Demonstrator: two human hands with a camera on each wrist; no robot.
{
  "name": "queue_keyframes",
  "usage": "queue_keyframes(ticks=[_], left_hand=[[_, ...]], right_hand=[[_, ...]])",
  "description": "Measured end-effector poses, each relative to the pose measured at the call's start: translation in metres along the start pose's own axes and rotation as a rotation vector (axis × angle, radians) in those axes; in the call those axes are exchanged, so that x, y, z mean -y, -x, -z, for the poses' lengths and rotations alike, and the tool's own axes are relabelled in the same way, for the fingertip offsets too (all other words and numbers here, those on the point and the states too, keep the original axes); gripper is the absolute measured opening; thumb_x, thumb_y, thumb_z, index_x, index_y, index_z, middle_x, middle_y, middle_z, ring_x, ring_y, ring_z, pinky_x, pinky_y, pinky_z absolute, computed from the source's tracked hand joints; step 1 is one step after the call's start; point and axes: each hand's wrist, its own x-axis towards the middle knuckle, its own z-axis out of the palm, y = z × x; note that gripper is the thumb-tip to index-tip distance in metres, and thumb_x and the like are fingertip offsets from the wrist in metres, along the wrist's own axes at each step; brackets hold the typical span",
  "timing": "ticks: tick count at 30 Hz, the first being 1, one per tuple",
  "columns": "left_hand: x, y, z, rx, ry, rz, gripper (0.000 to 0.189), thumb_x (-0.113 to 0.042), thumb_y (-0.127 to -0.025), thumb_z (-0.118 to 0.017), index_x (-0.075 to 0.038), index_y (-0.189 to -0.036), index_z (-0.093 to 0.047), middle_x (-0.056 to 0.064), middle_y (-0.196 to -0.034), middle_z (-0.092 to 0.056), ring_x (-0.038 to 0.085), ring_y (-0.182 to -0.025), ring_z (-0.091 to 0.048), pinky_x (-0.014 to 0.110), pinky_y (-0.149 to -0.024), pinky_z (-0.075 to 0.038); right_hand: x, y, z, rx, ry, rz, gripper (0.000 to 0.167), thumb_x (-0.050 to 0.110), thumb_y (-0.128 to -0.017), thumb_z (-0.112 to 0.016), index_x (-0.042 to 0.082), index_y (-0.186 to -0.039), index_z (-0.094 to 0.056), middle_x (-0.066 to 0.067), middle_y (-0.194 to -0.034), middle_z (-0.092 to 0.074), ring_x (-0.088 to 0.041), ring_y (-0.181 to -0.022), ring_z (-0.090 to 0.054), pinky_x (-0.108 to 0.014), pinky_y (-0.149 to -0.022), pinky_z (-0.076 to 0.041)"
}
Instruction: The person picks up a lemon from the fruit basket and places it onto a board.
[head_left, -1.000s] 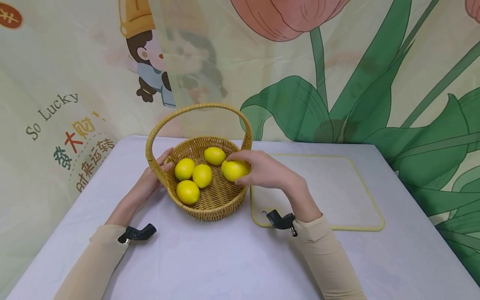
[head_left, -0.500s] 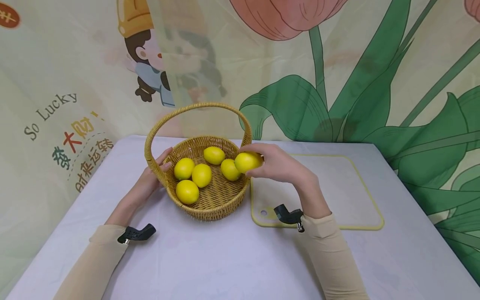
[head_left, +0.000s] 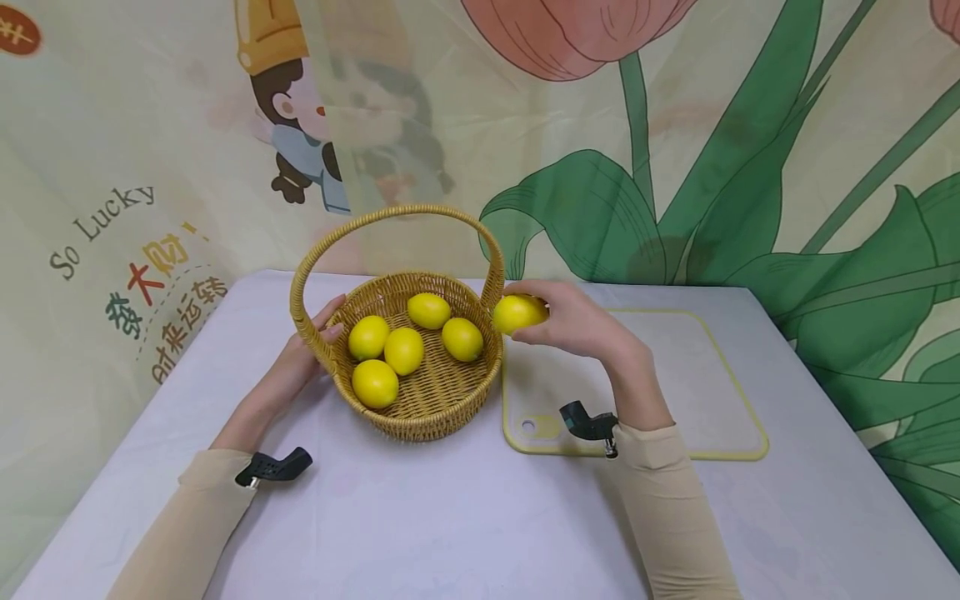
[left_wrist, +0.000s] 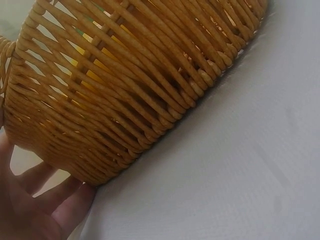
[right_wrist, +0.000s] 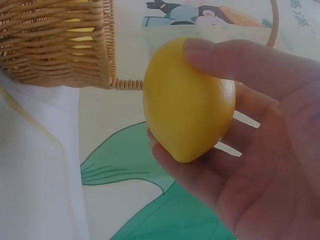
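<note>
A whole yellow lemon point(head_left: 521, 314) is held in my right hand point(head_left: 573, 321), just outside the basket's right rim. The right wrist view shows the thumb on one side of this lemon point(right_wrist: 187, 102) and fingers behind it. My left hand point(head_left: 303, 354) grips the left side of the woven basket point(head_left: 427, 427) beside the foot of its handle. In the left wrist view its fingers point(left_wrist: 62, 192) lie against the outer wicker wall, partly hidden by it. Several more lemons point(head_left: 405, 352) lie inside the basket.
To the basket's right lies a pale cutting board point(head_left: 675, 383) with a yellow-green edge, partly beneath my right forearm. A white cloth point(head_left: 420, 525) covers the table. A printed curtain point(head_left: 562, 117) hangs behind it, and the tall basket handle point(head_left: 397, 212) arches upward.
My right hand has carried the lemon to the right, out over the basket's rim, uncovering another lemon inside. The left hand and the basket have stayed in place.
</note>
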Motion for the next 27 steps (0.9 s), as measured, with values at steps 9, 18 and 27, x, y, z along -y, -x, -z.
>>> queue_keyframes(ticks=[9, 18, 27], left_hand=[[0.001, 0.000, 0.001, 0.007, 0.004, -0.010, 0.061, -0.047, -0.104, -0.039, -0.041, -0.159, -0.012, 0.000, -0.169, -0.009, 0.035, -0.152, -0.021, 0.061, -0.113, -0.030], [-0.001, 0.001, 0.001, -0.004, 0.023, -0.004, 0.059, -0.046, -0.105, -0.040, -0.044, -0.157, -0.014, -0.004, -0.169, -0.010, 0.033, -0.153, -0.020, 0.062, -0.113, -0.030], [0.000, 0.000, 0.000, -0.008, -0.010, 0.009, 0.057, -0.050, -0.104, -0.039, -0.049, -0.155, -0.014, -0.002, -0.169, -0.013, 0.034, -0.151, -0.026, 0.058, -0.112, -0.034]], right_hand=[[-0.013, -0.002, 0.001, -0.046, -0.011, -0.045, 0.052, 0.017, -0.084, -0.074, 0.015, -0.134, -0.059, -0.004, -0.124, -0.063, -0.025, -0.105, -0.056, -0.040, -0.091, -0.048], [-0.036, -0.016, -0.009, -0.122, 0.053, -0.079, 0.055, 0.019, -0.083, -0.073, 0.008, -0.135, -0.058, -0.010, -0.132, -0.062, -0.027, -0.107, -0.056, -0.043, -0.093, -0.048], [-0.052, -0.022, -0.020, -0.158, 0.097, -0.174, 0.058, 0.021, -0.083, -0.073, 0.007, -0.136, -0.057, -0.013, -0.138, -0.059, -0.030, -0.117, -0.056, -0.047, -0.103, -0.045]])
